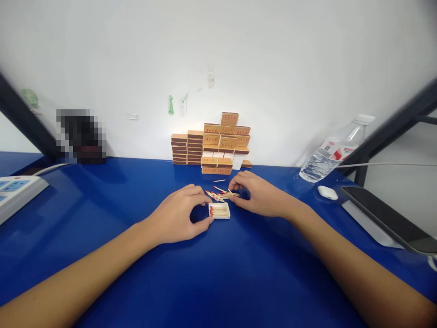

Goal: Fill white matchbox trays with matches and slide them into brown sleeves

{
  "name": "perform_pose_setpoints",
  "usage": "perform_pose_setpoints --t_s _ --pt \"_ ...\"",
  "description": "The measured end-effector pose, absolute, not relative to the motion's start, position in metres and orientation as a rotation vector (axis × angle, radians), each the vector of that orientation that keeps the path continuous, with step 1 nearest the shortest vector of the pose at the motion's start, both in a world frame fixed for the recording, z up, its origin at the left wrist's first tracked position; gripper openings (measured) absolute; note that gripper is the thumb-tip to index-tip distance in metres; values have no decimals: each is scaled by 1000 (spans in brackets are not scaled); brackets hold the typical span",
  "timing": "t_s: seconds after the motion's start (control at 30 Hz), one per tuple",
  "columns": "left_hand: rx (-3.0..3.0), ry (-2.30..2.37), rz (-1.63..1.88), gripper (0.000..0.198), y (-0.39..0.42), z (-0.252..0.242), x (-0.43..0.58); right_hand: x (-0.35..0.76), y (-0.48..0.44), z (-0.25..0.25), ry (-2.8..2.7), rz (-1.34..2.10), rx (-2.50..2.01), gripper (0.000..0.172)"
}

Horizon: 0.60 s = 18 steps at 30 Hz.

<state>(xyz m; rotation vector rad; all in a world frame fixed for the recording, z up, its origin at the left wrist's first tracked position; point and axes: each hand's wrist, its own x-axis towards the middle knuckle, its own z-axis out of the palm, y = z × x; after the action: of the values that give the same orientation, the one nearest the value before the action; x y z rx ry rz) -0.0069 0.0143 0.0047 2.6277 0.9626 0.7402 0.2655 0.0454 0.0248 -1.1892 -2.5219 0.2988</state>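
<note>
My left hand (pixel 180 212) grips a small white matchbox tray (pixel 222 217) at its left end, thumb at the near corner and fingers at the far one. Several red-tipped matches (pixel 220 212) lie inside the tray, heads to the left. Just beyond it is a loose heap of matches (pixel 215 196) on the blue table. My right hand (pixel 251 191) is at the heap's right side, with a single match (pixel 231 192) between thumb and forefinger. One more match (pixel 219 181) lies apart, farther back.
Stacked matchboxes (pixel 227 141) stand against the white wall. To the right are a tilted water bottle (pixel 332 148), a white earphone case (pixel 327 192) and a dark phone (pixel 392 218) propped on a white block. A power strip (pixel 23 196) is at the left on the blue table (pixel 218 273).
</note>
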Motion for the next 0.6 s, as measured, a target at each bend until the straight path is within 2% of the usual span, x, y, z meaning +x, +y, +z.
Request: perform_pose_setpoints --t_s 0.4,0.6 --pt "2619 934 707 24 11 7 -7 275 53 28 -2526 318 -1196 6" --pt "2630 923 715 25 12 7 -7 278 56 29 -2269 521 -1261 5"
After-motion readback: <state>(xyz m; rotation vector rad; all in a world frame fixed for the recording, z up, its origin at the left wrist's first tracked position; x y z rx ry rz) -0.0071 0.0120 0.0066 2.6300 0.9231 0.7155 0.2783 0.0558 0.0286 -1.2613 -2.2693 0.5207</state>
